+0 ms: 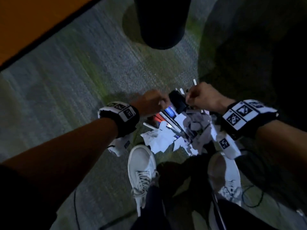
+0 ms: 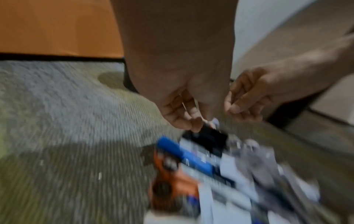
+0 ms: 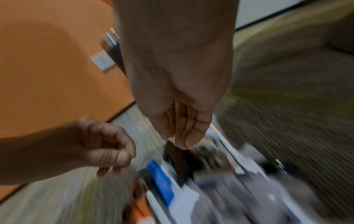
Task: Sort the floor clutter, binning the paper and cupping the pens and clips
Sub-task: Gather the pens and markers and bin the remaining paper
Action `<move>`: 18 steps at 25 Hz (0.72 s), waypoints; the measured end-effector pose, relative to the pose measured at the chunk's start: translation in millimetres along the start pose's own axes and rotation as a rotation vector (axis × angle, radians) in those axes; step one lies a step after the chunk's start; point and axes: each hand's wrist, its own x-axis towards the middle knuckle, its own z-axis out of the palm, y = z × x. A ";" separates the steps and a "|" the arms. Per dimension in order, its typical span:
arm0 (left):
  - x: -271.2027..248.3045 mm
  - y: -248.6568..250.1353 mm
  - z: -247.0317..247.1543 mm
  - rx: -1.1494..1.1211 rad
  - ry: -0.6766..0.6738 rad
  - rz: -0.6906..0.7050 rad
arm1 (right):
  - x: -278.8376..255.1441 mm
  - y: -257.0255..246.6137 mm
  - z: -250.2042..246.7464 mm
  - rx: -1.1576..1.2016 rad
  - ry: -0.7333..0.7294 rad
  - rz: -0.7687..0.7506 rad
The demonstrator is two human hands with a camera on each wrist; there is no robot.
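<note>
A pile of clutter lies on the carpet in front of my shoes: torn white paper [image 1: 159, 140], a blue marker [image 1: 169, 112], an orange pen [image 2: 172, 180], white pens [image 1: 181, 91] and a black object [image 1: 177, 102]. My left hand [image 1: 162, 102] hovers at the pile's left edge with its fingers curled and thumb against forefinger [image 3: 124, 153]. Blur hides whether anything small is between them. My right hand [image 1: 188, 98] is on the other side of the black object [image 3: 178, 159], fingertips [image 3: 184, 142] pointing down at its top. Its grip is unclear. The wrist views are heavily blurred.
A tall dark bin [image 1: 161, 22] stands on the carpet beyond the pile. An orange wall with a black skirting [image 1: 25, 30] runs along the left. My two white shoes [image 1: 142, 168] sit just behind the paper, and a thin cable [image 1: 254, 196] loops at the right.
</note>
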 end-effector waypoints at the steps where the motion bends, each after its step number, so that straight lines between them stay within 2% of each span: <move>1: -4.1 -3.7 18.9 0.049 -0.035 -0.001 | -5.4 11.7 13.6 -0.079 -0.008 -0.008; 3: -11.6 -4.2 45.6 0.094 -0.092 -0.032 | -16.5 29.7 35.1 -0.110 -0.011 -0.004; 6: -19.8 -4.5 74.2 0.136 -0.102 -0.069 | -28.2 56.9 48.3 -0.030 0.170 0.025; 9: -17.8 -3.2 83.0 0.177 0.033 -0.080 | -37.1 89.4 45.6 0.094 0.260 0.167; 12: 6.0 4.8 76.0 0.237 0.213 0.030 | -36.0 111.2 43.8 0.062 0.253 0.260; 15: 39.9 26.3 68.6 0.366 0.138 -0.077 | -25.7 106.2 46.8 0.214 0.212 0.270; 18: 64.4 32.3 61.9 0.458 0.065 -0.152 | -3.9 95.2 51.4 0.166 0.242 0.219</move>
